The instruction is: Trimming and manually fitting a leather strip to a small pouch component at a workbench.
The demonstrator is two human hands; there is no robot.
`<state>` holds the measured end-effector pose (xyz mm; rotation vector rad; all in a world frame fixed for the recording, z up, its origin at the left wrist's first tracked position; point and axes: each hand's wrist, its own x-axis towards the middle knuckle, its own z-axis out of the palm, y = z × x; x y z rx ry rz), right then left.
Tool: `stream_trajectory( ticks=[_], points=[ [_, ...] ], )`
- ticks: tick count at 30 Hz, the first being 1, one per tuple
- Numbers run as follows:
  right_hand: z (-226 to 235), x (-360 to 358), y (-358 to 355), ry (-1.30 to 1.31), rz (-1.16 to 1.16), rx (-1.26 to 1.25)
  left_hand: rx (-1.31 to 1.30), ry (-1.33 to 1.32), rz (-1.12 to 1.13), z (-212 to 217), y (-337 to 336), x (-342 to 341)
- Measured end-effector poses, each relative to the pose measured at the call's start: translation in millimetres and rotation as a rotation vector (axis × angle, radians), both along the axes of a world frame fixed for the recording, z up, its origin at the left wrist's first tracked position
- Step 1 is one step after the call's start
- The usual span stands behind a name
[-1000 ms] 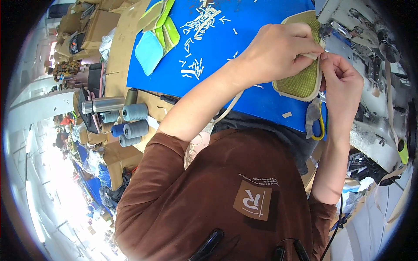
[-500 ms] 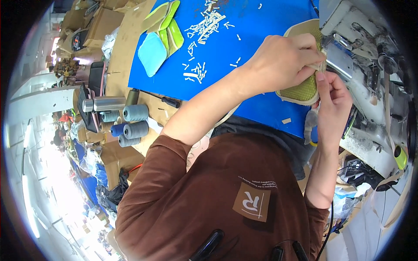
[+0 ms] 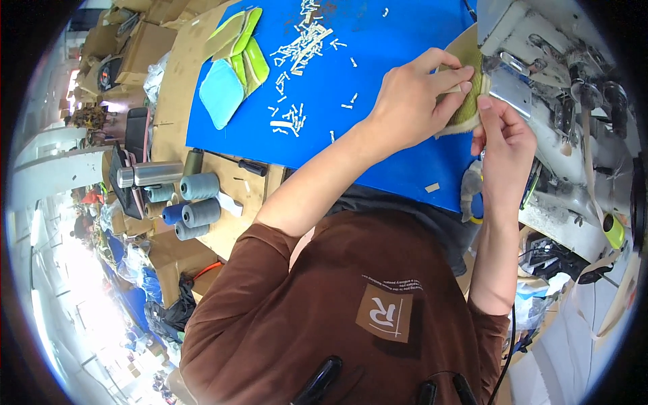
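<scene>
At the right end of the blue work surface, an olive-green mesh fabric piece (image 3: pixel 474 100) with a cream edge strip lies against the sewing machine's metal plate (image 3: pixel 509 91). My left hand (image 3: pixel 422 98) is closed on the fabric from the left, thumb and fingers bent over it and covering much of it. On the other side, my right hand (image 3: pixel 505 131) pinches the cream edge between thumb and fingers. Its lower fingers curl in, and what lies beneath them is hidden.
The sewing machine (image 3: pixel 567 101) takes up the right side. Cut white scraps (image 3: pixel 304 50) litter the blue surface (image 3: pixel 378 40). Lime-green fabric pieces (image 3: pixel 251 61) and a light-blue one (image 3: pixel 221 94) lie far left. Thread spools (image 3: pixel 201 212), a steel flask (image 3: pixel 150 174) and a screwdriver (image 3: pixel 252 167) sit nearer.
The fabric piece has turned and shifted, with less of it showing beyond my hands. My left hand has spread its fingers a little over it. The whole view has drifted slightly.
</scene>
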<state>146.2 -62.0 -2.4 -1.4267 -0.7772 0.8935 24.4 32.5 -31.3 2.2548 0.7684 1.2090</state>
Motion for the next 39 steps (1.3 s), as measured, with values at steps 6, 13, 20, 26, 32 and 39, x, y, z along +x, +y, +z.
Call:
stream_trajectory(
  ticks=[6, 13, 20, 26, 32, 39],
  points=[
    [-10, -1, -26, -0.07, 0.07, -0.071, -0.092, -0.005, 0.006, -2, 0, -3],
    [-59, 15, -96, -1.048, -0.047, -0.221, -0.011, -0.024, -0.059, 6, -17, 0],
    [-75, 24, -103, -1.193, 0.063, -0.347, 0.14, 0.135, 0.041, 0, -21, 4],
    [-75, 27, -90, -0.986, 0.089, -0.299, 0.186, 0.222, 0.038, 3, -25, 2],
    [-92, 37, -102, -0.558, 0.033, -0.325, 0.184, 0.281, 0.135, 7, -21, -36],
    [-47, -1, -69, -0.826, 0.269, -0.346, 0.234, 0.454, 0.25, -2, -29, -87]
  ],
)
